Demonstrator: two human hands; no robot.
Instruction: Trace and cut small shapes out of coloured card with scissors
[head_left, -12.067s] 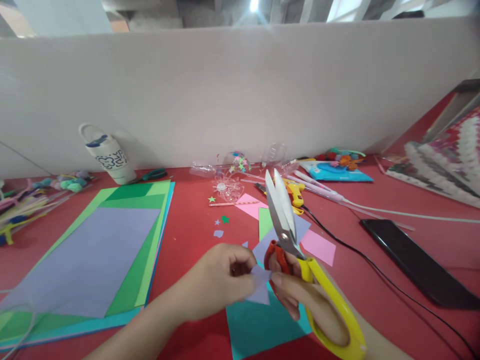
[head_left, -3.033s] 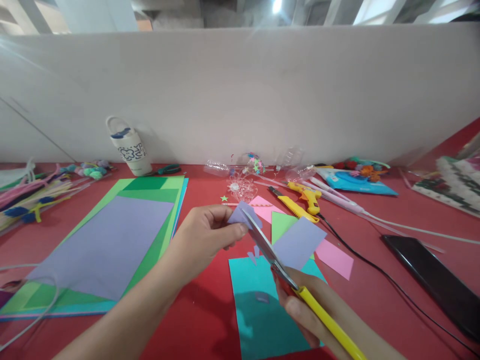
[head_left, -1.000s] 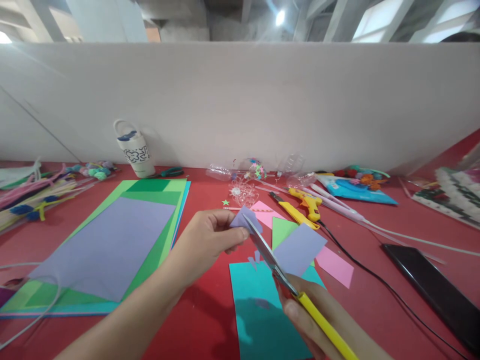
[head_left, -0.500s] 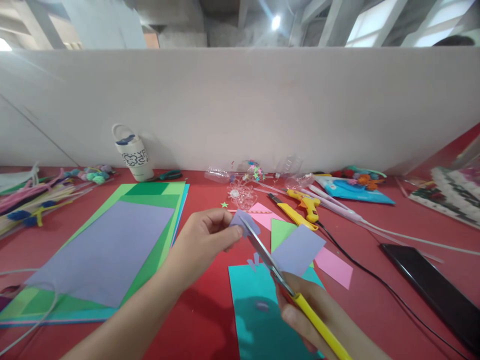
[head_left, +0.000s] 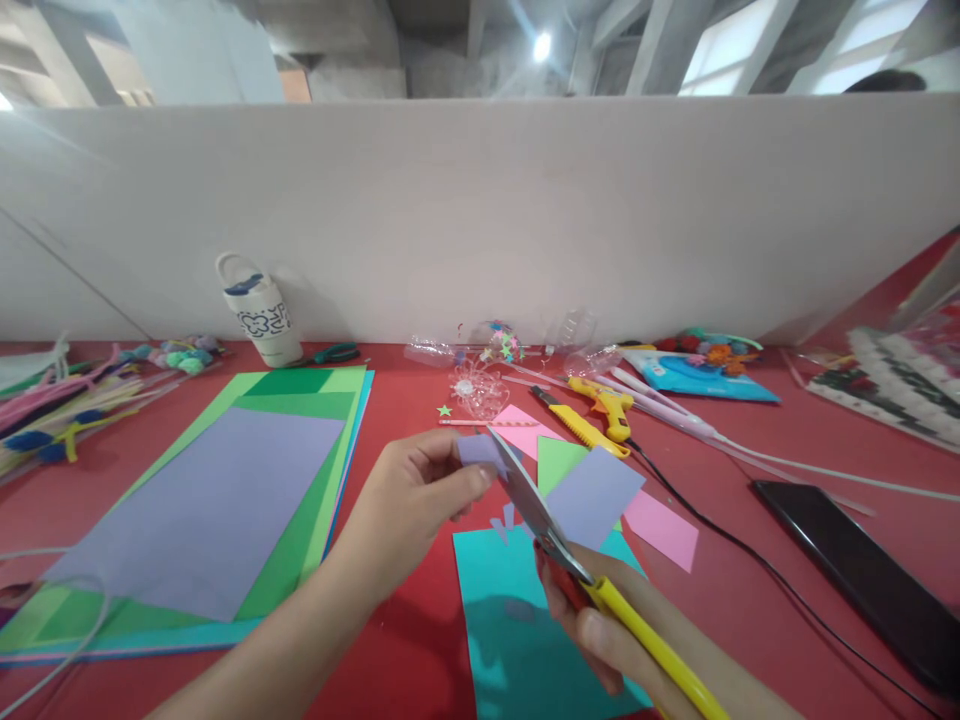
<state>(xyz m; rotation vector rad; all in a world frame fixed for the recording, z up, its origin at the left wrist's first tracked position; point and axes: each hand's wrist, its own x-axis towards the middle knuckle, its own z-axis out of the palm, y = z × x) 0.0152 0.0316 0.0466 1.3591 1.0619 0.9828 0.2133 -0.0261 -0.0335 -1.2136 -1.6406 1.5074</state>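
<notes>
Between the thumb and fingers of my left hand (head_left: 420, 490) is a small piece of purple paper (head_left: 478, 452). My right hand (head_left: 600, 625) is wrapped round the yellow and red handles of a pair of scissors (head_left: 541, 520). The blades point up and left, their tips beside the paper's right edge; whether they touch it I cannot tell. Beneath my hands lies a teal sheet (head_left: 499, 620), with purple scraps (head_left: 504, 522) at its top edge. A larger purple piece (head_left: 596, 495) overlaps a green piece (head_left: 559, 460) just beyond the scissors.
At left, a purple sheet (head_left: 217, 500) tops a stack of green and blue sheets. A white tumbler (head_left: 262, 320) stands by the wall. A yellow cutter (head_left: 581, 425), a glue gun (head_left: 611, 405) with a black cord, pink paper (head_left: 664, 530) and a black phone (head_left: 847, 570) lie right.
The scissors have come away from across the purple piece to its right side. My left hand has turned the piece, and its visible shape is narrower. The view has shifted slightly.
</notes>
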